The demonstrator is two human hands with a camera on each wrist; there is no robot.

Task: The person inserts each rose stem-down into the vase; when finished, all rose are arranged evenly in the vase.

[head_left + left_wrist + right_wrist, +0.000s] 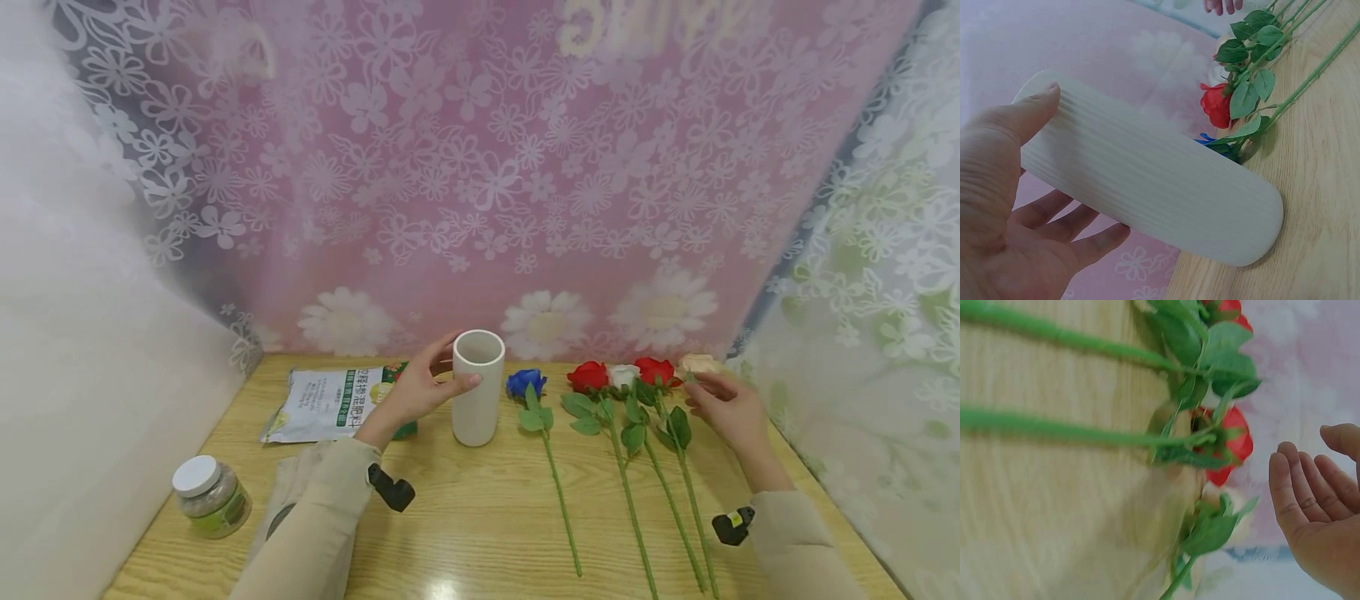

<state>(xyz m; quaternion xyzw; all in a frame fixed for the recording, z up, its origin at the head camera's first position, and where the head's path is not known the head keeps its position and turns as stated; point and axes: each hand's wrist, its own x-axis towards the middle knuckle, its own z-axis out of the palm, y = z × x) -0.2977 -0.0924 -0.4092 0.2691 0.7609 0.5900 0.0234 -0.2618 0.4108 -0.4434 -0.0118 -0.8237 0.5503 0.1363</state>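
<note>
A tall white ribbed vase (1154, 169) stands upright on the table. My left hand (423, 382) holds it near the top, thumb on the near side and fingers round the back. To its right lie artificial roses: a blue rose (527, 383), a red rose (588, 377), a white rose (624, 377), another red rose (657, 372) and a cream rose (701, 363). My right hand (726, 414) is over the cream rose's end of the row. In the right wrist view that hand's fingers (1319, 487) are loosely bent, with nothing between them.
Left of the vase lies a printed white and green bag (322, 406). A clear jar with a white lid (212, 496) stands near the table's left edge. Beside my left sleeve is a grey cloth-like item (281, 500). A pink floral curtain (480, 167) hangs behind the table (480, 517).
</note>
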